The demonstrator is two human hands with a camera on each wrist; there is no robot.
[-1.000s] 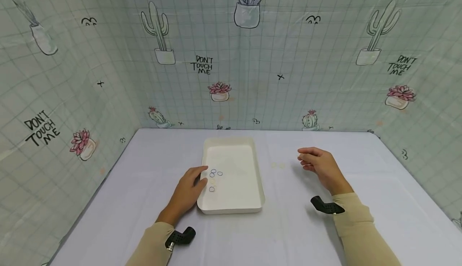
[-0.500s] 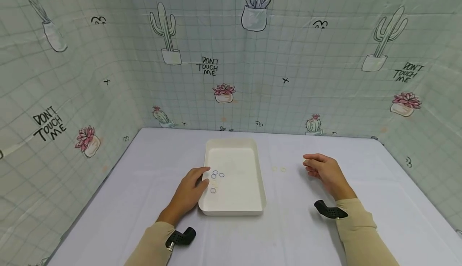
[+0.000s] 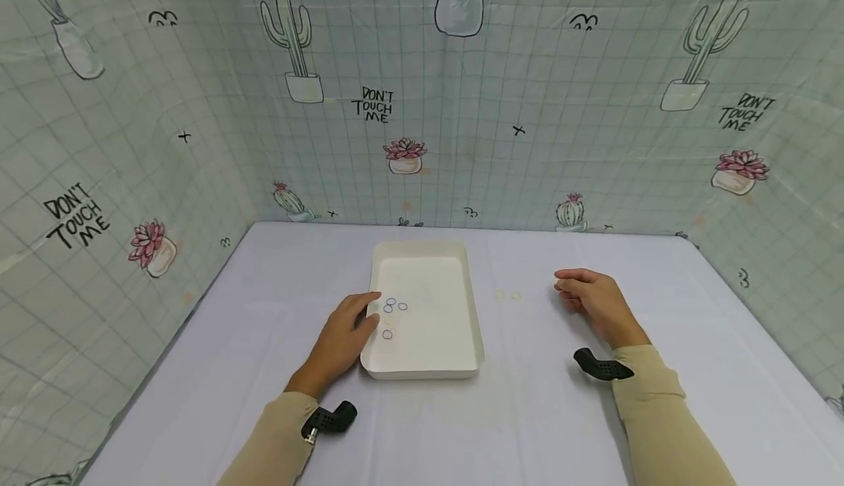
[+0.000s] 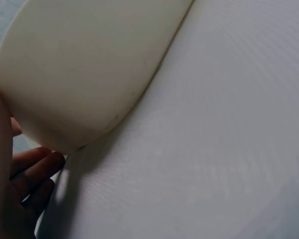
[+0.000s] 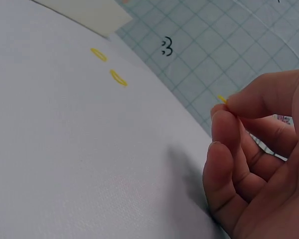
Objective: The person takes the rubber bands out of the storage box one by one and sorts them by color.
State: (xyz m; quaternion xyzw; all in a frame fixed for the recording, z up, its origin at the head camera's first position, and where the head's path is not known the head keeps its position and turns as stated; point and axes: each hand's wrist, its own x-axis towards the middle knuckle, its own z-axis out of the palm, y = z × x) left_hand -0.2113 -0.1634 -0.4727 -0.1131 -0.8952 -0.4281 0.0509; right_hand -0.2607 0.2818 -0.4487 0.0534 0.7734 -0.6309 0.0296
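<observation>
A white tray (image 3: 471, 303) lies on the white table, with several small rings, blue and pale yellow (image 3: 392, 306), near its left side. My left hand (image 3: 343, 339) rests against the tray's left rim, thumb over the edge; the left wrist view shows its fingers (image 4: 32, 172) beside the tray wall (image 4: 84, 59). My right hand (image 3: 590, 299) hovers right of the tray and pinches a tiny yellow ring (image 5: 222, 99) between thumb and fingertip. Two more yellow rings (image 3: 508, 296) (image 5: 109, 64) lie on the table between the tray and that hand.
Cloth walls printed with cacti and "DON'T TOUCH ME" (image 3: 372, 105) close in the table on three sides. Black wrist cameras (image 3: 326, 420) (image 3: 603, 367) sit on both beige sleeves.
The right hand has shifted slightly right and back from the two rings on the table. The left hand stays at the tray. The head view has tipped a little.
</observation>
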